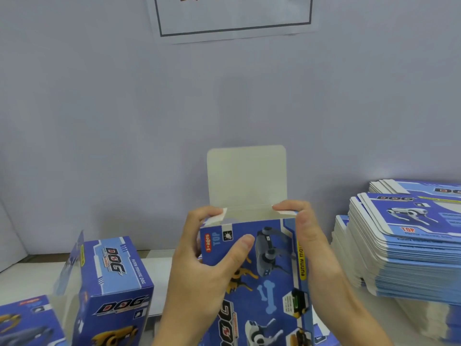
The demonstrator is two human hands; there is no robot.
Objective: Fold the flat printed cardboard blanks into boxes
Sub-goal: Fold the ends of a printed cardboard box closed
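A blue printed box [259,270] stands upright in the middle of the view, held up between both hands with its top end open. Its white lid flap [247,176] rises straight up from the far edge of the opening, in front of the pale wall [124,108].

The left hand [199,265] grips the box's left side. Its thumb lies across the printed front face, the tip resting beside the grey robot-dog picture, while its fingers [204,213] curl over the upper left corner and press on the small side flap there. The right hand [316,245] grips the right side: its fingers are curled over the upper right corner, their tips touching the right side flap at the rim, and the thumb lies flat down the right edge of the box. So the box sits between the two palms, with fingertips at both top corners of the opening.

To the left, on the worktop [30,275], stands a finished box [112,283] with "DOG" lettering, and part of another folded box [22,323] shows at the lower left corner. To the right, a tall stack of flat blanks [409,248] rests on the worktop, well apart from the hands. A framed sheet of paper [234,18] hangs on the wall above.
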